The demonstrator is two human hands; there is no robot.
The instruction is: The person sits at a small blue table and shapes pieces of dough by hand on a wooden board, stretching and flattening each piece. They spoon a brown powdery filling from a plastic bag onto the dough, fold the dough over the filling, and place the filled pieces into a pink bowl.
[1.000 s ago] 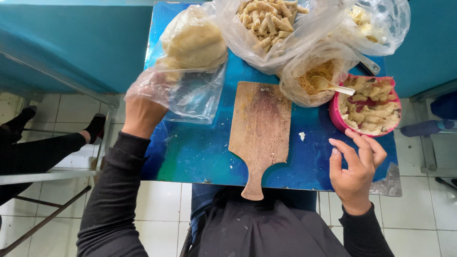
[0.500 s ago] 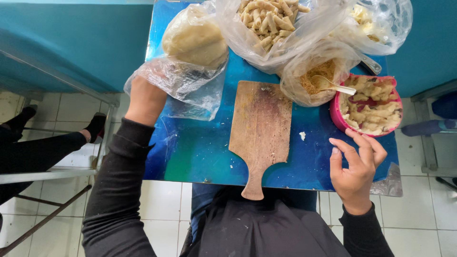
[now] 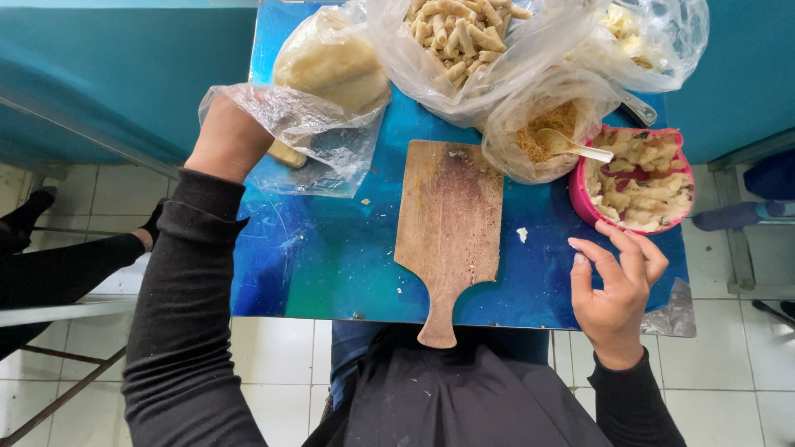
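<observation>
My left hand (image 3: 228, 136) reaches into a clear plastic bag (image 3: 319, 141) that holds a pale lump of dough (image 3: 335, 70); its fingers are hidden in the plastic. My right hand (image 3: 617, 290) rests open on the blue table (image 3: 331, 257), fingertips near the rim of a pink bowl (image 3: 580, 199) filled with pale filling. A bare wooden cutting board (image 3: 451, 223) lies between the hands, handle toward me.
At the back, a bag of rolled pastry pieces (image 3: 455, 33), a bag of crumbs (image 3: 538, 136) with a spoon (image 3: 575, 149), and another bag (image 3: 654, 37). Another person's dark-sleeved limb (image 3: 66, 265) is at left. White tiled floor lies below.
My left hand has pushed forward and deeper into the plastic bag of dough. My right hand has stayed by the pink bowl.
</observation>
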